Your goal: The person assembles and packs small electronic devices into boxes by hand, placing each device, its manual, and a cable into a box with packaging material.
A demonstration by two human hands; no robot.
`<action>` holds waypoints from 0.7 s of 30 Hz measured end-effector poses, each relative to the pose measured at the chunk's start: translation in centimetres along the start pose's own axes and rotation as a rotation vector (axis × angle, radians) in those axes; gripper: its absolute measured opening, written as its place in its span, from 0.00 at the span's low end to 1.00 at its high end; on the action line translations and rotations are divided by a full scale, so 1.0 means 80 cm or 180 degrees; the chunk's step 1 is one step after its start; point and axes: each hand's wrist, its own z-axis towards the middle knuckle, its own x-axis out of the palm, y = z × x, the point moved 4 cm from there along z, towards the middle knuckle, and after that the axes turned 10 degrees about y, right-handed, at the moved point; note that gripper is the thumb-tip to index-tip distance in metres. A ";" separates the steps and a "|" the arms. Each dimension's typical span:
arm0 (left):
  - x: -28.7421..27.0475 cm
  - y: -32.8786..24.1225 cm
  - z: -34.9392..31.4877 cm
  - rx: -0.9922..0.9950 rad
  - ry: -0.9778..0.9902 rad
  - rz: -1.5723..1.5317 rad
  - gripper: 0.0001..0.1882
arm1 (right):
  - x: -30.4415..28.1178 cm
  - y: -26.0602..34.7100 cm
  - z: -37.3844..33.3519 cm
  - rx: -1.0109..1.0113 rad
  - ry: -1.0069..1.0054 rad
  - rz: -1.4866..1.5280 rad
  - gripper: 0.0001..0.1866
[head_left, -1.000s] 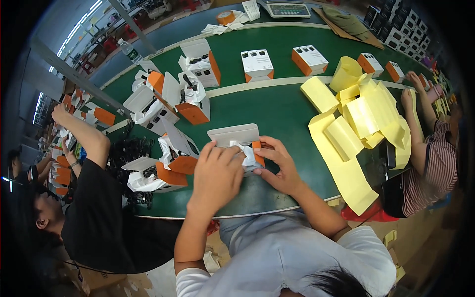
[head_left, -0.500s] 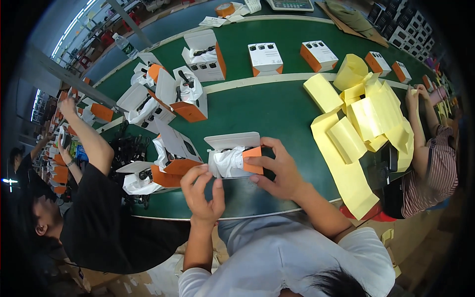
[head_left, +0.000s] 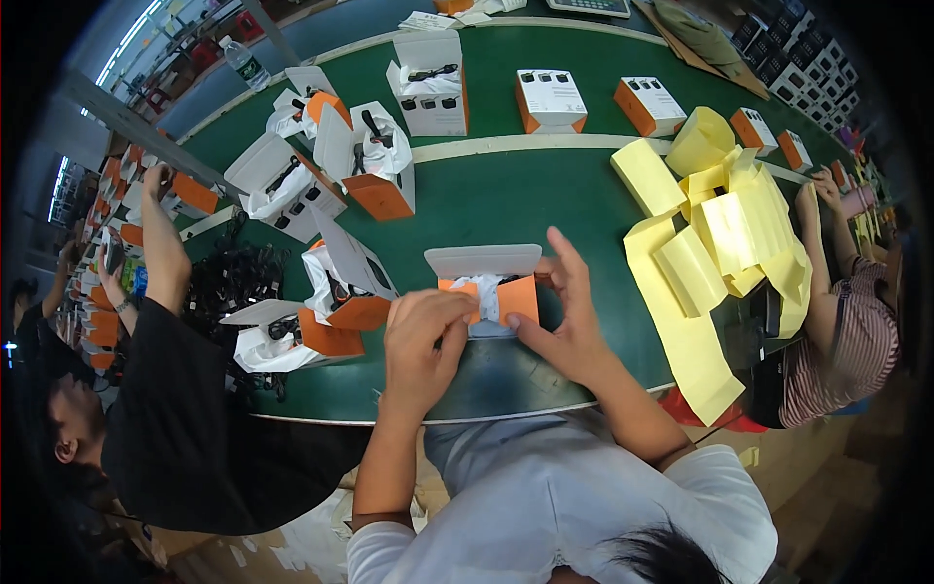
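You are holding the open box (head_left: 489, 292) between both hands on the green table (head_left: 506, 200), near its front edge. Your left hand (head_left: 426, 336) is curling over the box's left orange flap, fingers bent and touching it. Your right hand (head_left: 564, 316) is pressing the right side, fingers spread, thumb under the front. The white lid is standing open behind. Yellow sheets (head_left: 715, 243) are lying to the right.

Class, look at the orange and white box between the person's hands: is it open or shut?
Open. The orange and white cardboard box has its white lid raised, with white wrapping showing inside; left hand and right hand grip its sides.
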 end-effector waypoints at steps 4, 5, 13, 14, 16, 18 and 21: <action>0.004 0.007 0.018 -0.0771 -0.1080 -0.1215 0.26 | -0.019 0.009 0.012 0.0262 0.0326 -0.0556 0.24; 0.004 0.014 0.021 -0.0990 -0.1487 -0.2081 0.26 | -0.023 0.008 0.016 0.0143 0.0650 -0.0665 0.24; 0.002 0.016 0.012 0.0077 0.0133 -0.0831 0.22 | -0.023 0.037 0.018 -0.0122 0.1332 -0.1381 0.20; -0.001 0.012 0.011 0.0101 0.0168 -0.0765 0.21 | -0.020 0.037 0.016 -0.0117 0.1336 -0.1384 0.20; -0.010 0.003 0.013 0.0138 0.0206 -0.0709 0.21 | -0.018 0.034 0.011 0.0008 0.1282 -0.1453 0.25; -0.016 -0.002 0.014 0.0192 0.0399 -0.0985 0.23 | -0.016 0.034 0.007 -0.0065 0.1220 -0.1539 0.23; -0.011 0.010 0.010 0.0307 0.0416 -0.0932 0.22 | -0.015 0.031 0.002 -0.0102 0.1101 -0.1623 0.20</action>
